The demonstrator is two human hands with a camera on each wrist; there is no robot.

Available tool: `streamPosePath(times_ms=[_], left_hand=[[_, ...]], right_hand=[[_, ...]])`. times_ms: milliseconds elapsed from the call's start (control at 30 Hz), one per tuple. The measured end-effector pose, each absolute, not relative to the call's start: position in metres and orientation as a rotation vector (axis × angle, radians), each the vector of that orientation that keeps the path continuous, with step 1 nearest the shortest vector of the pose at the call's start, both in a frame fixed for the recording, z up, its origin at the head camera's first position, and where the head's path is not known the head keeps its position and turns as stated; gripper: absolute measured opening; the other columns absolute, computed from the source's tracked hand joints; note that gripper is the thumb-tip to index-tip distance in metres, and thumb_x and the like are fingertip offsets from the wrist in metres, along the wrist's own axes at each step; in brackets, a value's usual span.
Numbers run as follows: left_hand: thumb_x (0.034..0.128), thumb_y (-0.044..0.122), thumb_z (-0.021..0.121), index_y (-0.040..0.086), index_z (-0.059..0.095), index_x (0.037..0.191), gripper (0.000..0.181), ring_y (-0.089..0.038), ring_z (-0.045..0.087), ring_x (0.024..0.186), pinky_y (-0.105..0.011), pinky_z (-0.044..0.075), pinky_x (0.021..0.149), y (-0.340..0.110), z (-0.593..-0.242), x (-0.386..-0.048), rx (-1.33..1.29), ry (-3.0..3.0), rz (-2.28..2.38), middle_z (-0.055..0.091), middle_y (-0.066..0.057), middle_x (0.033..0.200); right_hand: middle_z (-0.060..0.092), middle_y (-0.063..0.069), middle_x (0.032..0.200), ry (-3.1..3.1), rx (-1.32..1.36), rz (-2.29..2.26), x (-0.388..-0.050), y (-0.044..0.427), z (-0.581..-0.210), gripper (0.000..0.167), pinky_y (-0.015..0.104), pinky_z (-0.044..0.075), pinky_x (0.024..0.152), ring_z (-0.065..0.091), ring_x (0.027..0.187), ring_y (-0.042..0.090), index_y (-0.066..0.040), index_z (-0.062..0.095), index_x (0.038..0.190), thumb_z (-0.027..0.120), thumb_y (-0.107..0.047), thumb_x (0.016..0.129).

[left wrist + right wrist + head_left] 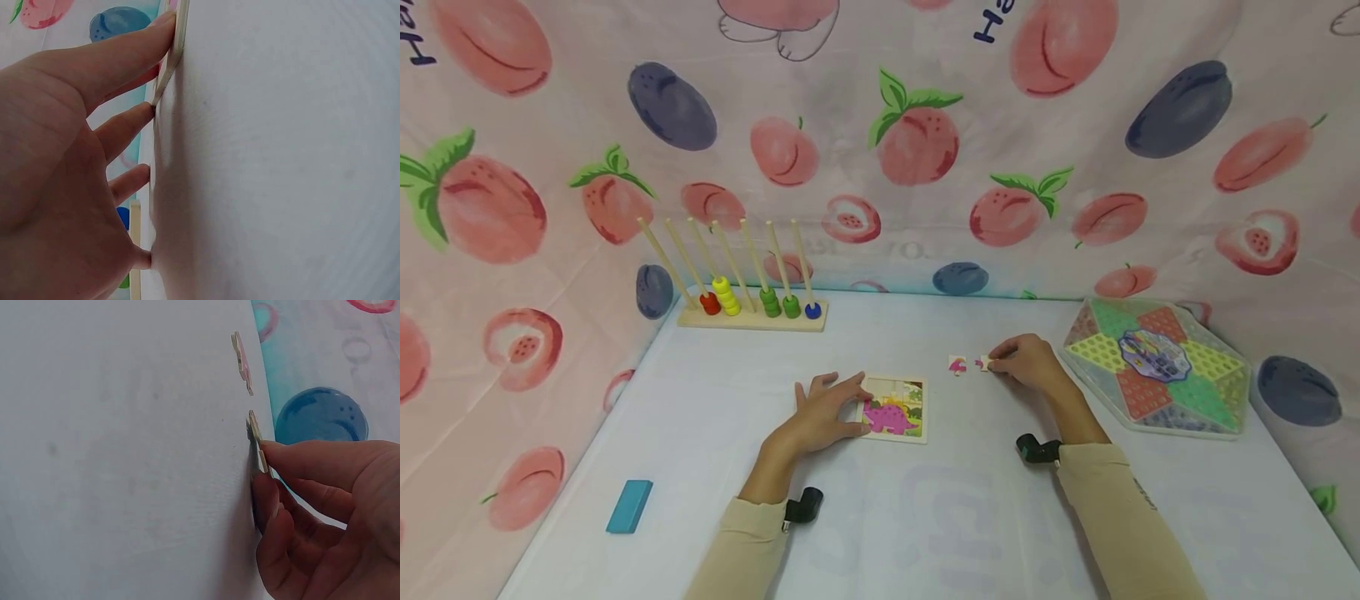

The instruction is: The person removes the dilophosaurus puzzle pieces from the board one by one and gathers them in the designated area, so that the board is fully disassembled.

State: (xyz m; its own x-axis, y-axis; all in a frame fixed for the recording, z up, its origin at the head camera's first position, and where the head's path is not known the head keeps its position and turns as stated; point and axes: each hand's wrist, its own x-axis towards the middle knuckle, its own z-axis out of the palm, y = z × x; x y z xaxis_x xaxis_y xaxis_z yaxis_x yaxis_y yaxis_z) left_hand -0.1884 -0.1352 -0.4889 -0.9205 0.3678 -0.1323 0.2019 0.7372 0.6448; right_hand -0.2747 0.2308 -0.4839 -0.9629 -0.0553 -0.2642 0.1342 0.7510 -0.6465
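Observation:
A small wooden jigsaw puzzle (891, 419) with a pink dinosaur picture lies flat on the white table. My left hand (820, 417) is at its left side, with thumb and index finger touching the frame and the other fingers spread. In the left wrist view those fingers look fairly straight against the puzzle's edge (179, 37). To the right of the puzzle, my right hand (1028, 360) pinches a small puzzle piece (982, 363) between thumb and fingertips, at the tabletop. Another loose pink-and-cream piece (957, 365) lies just left of it, apart from it.
A wooden bead abacus (752, 321) with upright rods stands at the back left. At the right lies a hexagonal box (1157, 367) with colourful triangular sections. A blue block (629, 507) rests at the front left. Behind the table hangs a fruit-print cloth (850, 133).

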Motion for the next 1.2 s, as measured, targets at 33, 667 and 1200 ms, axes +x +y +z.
streamPosePath(times_ms=[33, 667, 1200], left_hand=[[0.0882, 0.023, 0.079, 0.023, 0.069, 0.128, 0.041, -0.039, 0.016, 0.158, -0.080, -0.011, 0.116, -0.1350, -0.4890, -0.1883, 0.446, 2.688, 0.954, 0.039, -0.002, 0.166], [0.0884, 0.024, 0.079, 0.023, 0.068, 0.129, 0.042, -0.039, 0.016, 0.158, -0.080, -0.011, 0.116, -0.1348, -0.4873, -0.1877, 0.456, 2.696, 0.940, 0.039, -0.001, 0.166], [0.0867, 0.028, 0.081, 0.021, 0.070, 0.124, 0.040, -0.040, 0.027, 0.153, -0.078, 0.004, 0.120, -0.1310, -0.4807, -0.1899, 0.488, 2.753, 0.828, 0.042, -0.004, 0.164]], right_hand=[[0.070, 0.018, 0.118, 2.681, 0.067, -1.019, -0.2748, 0.2306, -0.4837, 0.027, 0.022, 0.051, 0.071, 0.060, 0.092, 0.022, -0.004, 0.074, 0.115, 0.071, -0.021, 0.094], [0.070, 0.020, 0.127, 2.741, 0.022, -0.976, -0.2708, 0.2327, -0.4857, 0.025, 0.054, 0.046, 0.106, 0.059, 0.124, 0.037, -0.007, 0.077, 0.112, 0.072, -0.022, 0.092], [0.070, 0.018, 0.121, 2.805, -0.064, -1.017, -0.2686, 0.2331, -0.4860, 0.026, 0.041, 0.053, 0.089, 0.064, 0.112, 0.034, -0.009, 0.076, 0.111, 0.068, -0.026, 0.094]])
